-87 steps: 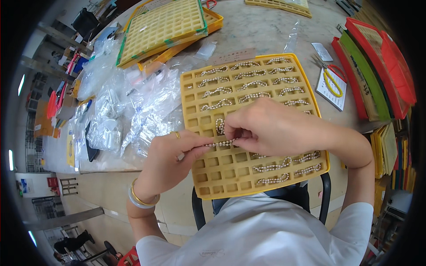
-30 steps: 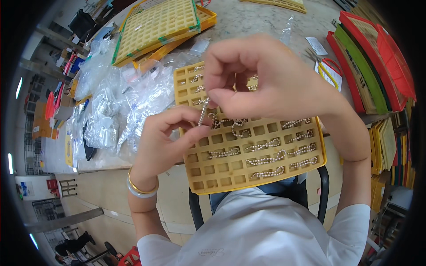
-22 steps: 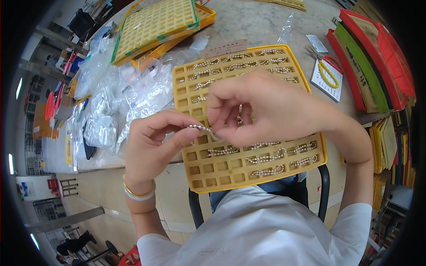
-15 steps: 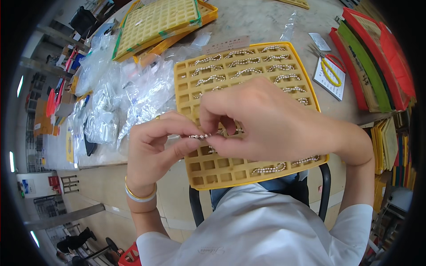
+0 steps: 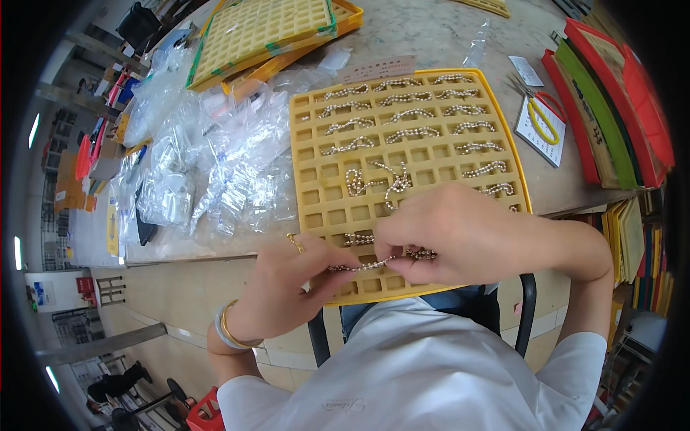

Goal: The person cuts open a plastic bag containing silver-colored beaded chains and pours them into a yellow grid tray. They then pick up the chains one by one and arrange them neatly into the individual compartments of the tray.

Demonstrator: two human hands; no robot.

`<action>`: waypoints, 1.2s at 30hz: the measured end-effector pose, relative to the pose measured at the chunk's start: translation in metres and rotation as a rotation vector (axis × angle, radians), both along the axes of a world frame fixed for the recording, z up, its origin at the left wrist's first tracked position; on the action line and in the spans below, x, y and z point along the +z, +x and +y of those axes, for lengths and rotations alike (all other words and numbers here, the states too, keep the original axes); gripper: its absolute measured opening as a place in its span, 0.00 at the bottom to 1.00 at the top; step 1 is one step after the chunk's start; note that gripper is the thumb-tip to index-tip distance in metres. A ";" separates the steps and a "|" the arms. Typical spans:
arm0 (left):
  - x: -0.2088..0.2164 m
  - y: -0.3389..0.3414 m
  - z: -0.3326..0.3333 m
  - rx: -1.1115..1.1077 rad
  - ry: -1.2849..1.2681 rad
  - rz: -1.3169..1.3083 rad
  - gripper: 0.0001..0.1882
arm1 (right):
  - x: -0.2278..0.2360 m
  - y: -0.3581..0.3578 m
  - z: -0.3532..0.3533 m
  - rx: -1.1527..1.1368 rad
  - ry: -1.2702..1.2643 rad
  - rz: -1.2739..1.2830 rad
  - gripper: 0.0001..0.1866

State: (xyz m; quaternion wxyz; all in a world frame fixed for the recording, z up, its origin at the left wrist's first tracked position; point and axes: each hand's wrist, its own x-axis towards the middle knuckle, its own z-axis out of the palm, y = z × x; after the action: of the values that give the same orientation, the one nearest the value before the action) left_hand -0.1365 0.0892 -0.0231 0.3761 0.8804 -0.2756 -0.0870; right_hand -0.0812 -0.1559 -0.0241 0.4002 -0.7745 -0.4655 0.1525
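A short beaded chain (image 5: 373,266), silvery in colour, is stretched between my two hands over the near part of the yellow compartment tray (image 5: 336,217). My left hand (image 5: 291,284) pinches its left end between thumb and fingers. The other end is pinched in my right hand (image 5: 460,237), and more beads bunch beside that hand's fingers. Rows of similar chains lie across the tray's compartments. Two looser chains, one coiled (image 5: 356,184) and one tangled (image 5: 396,188), rest near its middle. A further chain (image 5: 359,239) lies just beyond my fingertips, and my right hand covers part of the tray.
Clear plastic bags (image 5: 237,172) pile up left of the tray. Behind them sit stacked yellow trays (image 5: 266,36). To the right are scissors (image 5: 544,118) on a paper pad and upright red and green trays (image 5: 611,108). A paper slip (image 5: 377,70) touches the tray's far edge.
Both hands have come down toward the near edge of the tray, still pinching the beaded chain. My left hand sits lower, and the loose chains at mid-tray now show.
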 end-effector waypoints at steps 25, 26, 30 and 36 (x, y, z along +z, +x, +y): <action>-0.003 0.019 0.005 0.280 -0.278 -0.198 0.18 | 0.035 0.052 0.017 -0.168 0.116 0.063 0.06; 0.000 0.021 0.002 0.310 -0.317 -0.137 0.20 | 0.038 0.051 0.018 -0.159 0.177 0.097 0.05; -0.002 0.039 -0.013 0.162 -0.454 -0.053 0.17 | 0.048 0.041 0.019 -0.129 0.323 0.215 0.06; 0.014 0.027 -0.008 0.229 -0.497 -0.057 0.10 | 0.038 0.036 -0.003 -0.112 0.213 0.213 0.05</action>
State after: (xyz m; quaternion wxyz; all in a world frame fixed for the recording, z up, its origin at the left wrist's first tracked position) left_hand -0.1098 0.0811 -0.0087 0.5799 0.7887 -0.1979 0.0513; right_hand -0.0451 -0.1589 0.0137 0.5351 -0.7319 -0.3899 0.1611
